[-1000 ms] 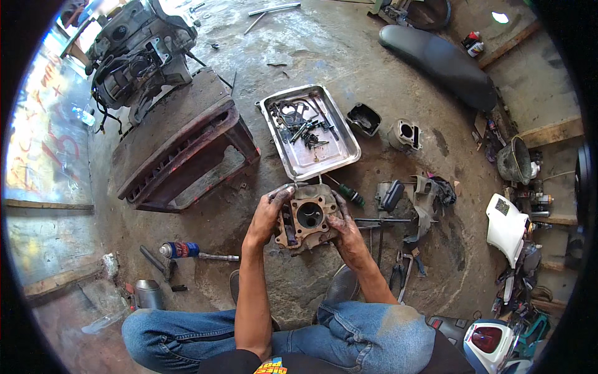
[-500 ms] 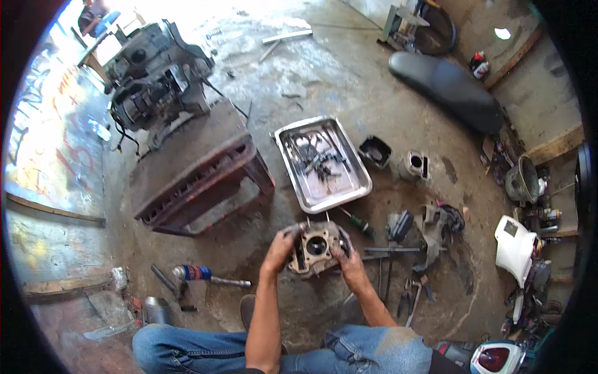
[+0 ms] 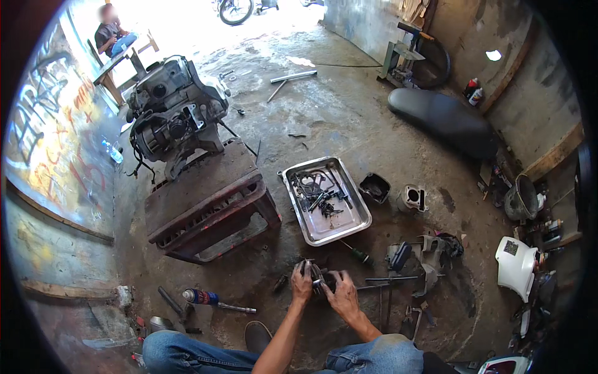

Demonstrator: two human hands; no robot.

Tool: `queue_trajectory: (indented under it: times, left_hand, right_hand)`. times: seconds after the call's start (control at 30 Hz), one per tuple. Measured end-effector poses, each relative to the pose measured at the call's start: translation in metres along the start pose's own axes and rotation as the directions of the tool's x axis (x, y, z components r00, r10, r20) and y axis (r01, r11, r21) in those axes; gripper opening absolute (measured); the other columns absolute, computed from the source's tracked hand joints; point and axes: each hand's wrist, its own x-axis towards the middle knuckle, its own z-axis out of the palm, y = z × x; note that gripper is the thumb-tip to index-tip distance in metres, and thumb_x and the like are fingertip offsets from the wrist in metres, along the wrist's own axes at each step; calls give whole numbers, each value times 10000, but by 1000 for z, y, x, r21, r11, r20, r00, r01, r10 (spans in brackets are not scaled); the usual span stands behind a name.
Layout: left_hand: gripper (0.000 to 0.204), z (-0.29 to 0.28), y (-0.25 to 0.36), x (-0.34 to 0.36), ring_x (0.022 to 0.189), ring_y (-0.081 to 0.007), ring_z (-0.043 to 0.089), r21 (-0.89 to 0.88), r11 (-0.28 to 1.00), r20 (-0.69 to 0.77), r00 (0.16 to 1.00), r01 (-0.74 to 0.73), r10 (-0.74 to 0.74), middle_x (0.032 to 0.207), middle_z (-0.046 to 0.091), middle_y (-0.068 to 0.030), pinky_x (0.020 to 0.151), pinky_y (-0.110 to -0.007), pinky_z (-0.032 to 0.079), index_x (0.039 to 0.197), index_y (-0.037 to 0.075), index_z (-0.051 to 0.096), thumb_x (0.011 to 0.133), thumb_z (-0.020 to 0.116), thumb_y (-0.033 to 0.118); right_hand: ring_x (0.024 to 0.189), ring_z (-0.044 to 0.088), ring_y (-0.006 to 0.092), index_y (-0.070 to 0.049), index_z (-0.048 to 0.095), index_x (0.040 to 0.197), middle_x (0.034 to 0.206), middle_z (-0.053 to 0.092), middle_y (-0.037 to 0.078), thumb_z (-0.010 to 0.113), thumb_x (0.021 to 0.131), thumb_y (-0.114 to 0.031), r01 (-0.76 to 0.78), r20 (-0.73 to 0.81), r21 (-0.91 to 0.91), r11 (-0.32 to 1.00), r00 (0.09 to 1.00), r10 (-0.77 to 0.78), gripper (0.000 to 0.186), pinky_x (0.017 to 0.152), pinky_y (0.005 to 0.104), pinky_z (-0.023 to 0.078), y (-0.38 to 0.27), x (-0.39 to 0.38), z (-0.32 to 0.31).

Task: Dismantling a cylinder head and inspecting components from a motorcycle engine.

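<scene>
My left hand (image 3: pixel 302 282) and my right hand (image 3: pixel 342 293) are close together, low in the middle of the view. Between them they grip a dark, greasy metal engine part (image 3: pixel 317 273), turned so that mostly its edge shows. My fingers cover much of it, and both hands are closed on its sides. Just beyond lies a metal tray (image 3: pixel 339 237) with several small dark parts (image 3: pixel 324 196) in it. Right of the tray stand a dark open box-like part (image 3: pixel 375 187) and a light metal engine cylinder (image 3: pixel 412 198). A green-handled screwdriver (image 3: pixel 359 255) lies near my right hand.
At left, a large engine (image 3: pixel 174 115) rests on a dark crate-like stand (image 3: pixel 205 206). A spray can (image 3: pixel 200 297) and dark tools lie nearby. A black motorcycle seat (image 3: pixel 442 121) and white fairing (image 3: pixel 516 265) line the right side. Someone sits far left (image 3: pixel 112 34).
The view has tipped upward, showing more of the far floor. The engine part's pale, bored face was visible before; now it is turned away, and my hands have drawn closer together.
</scene>
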Motion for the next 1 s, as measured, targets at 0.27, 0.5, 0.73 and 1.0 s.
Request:
queue_trajectory:
  times: [0.27, 0.5, 0.73, 1.0]
  left_hand:
    - [533, 5, -4, -1, 1003, -411, 592, -172, 971, 5, 986, 166, -168, 1036, 645, -249, 895, -434, 440, 1061, -24, 649, 1041, 332, 404]
    - [538, 8, -1, -10, 922, -424, 608, -160, 967, -103, 971, 200, -218, 958, 656, -256, 830, -449, 447, 1031, -36, 646, 1043, 341, 407]
    - [509, 8, -3, -12, 901, -415, 617, -70, 986, -152, 976, 148, -157, 962, 664, -249, 802, -445, 461, 1027, -38, 647, 1035, 380, 395]
    - [483, 7, 12, -5, 950, -352, 623, -183, 979, -77, 991, 93, -109, 1004, 676, -193, 872, -410, 468, 1076, -28, 650, 1020, 438, 403]
  right_hand:
    - [874, 628, 396, -51, 663, 1024, 988, 609, 183, 740, 786, -216, 256, 171, -122, 959, 957, -234, 299, 733, 483, 522, 7, 31, -2]
    - [917, 640, 400, -33, 706, 918, 1074, 646, 206, 762, 720, -203, 250, 336, -141, 958, 922, -191, 267, 790, 475, 537, 5, 36, -1]
    - [934, 639, 400, -3, 689, 925, 1068, 655, 208, 761, 705, -216, 217, 396, -68, 974, 902, -173, 315, 803, 473, 534, 11, 37, 1]
    - [908, 636, 383, -10, 699, 949, 968, 649, 191, 738, 737, -163, 43, 184, 16, 999, 982, -45, 264, 781, 425, 522, 26, 25, 19]
